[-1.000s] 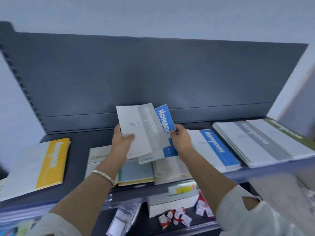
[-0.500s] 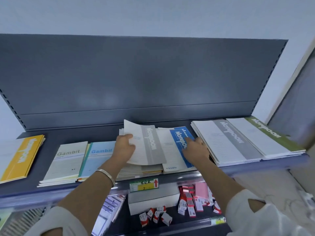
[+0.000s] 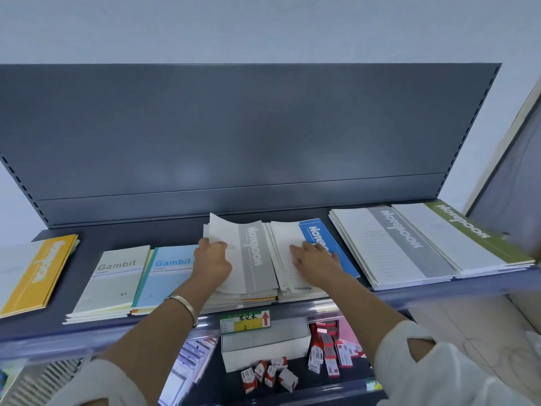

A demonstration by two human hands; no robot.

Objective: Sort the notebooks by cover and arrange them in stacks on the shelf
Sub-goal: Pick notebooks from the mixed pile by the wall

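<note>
My left hand (image 3: 212,262) grips the left edge of a grey-striped notebook (image 3: 248,256), which lies curled on top of a mixed pile in the middle of the dark shelf (image 3: 87,329). My right hand (image 3: 314,260) rests flat, fingers spread, on a blue-striped notebook (image 3: 325,238) atop its stack just right of that pile. Further right sit a grey-striped stack (image 3: 392,244) and a green-striped stack (image 3: 462,230). To the left lie a light-blue Gambit notebook (image 3: 167,273), a pale-green Gambit stack (image 3: 114,279) and a yellow-striped stack (image 3: 35,273).
The shelf's tall dark back panel (image 3: 248,136) rises behind the stacks. A price label (image 3: 245,322) hangs on the front rail. On the lower shelf lie a white box (image 3: 263,353) and several small red-and-white packets (image 3: 269,373). A wall edge (image 3: 509,148) borders the right.
The blue-striped notebook went from my right hand's grip down onto the blue stack, where the hand now presses flat. The grey-striped notebook has been lowered onto the middle pile.
</note>
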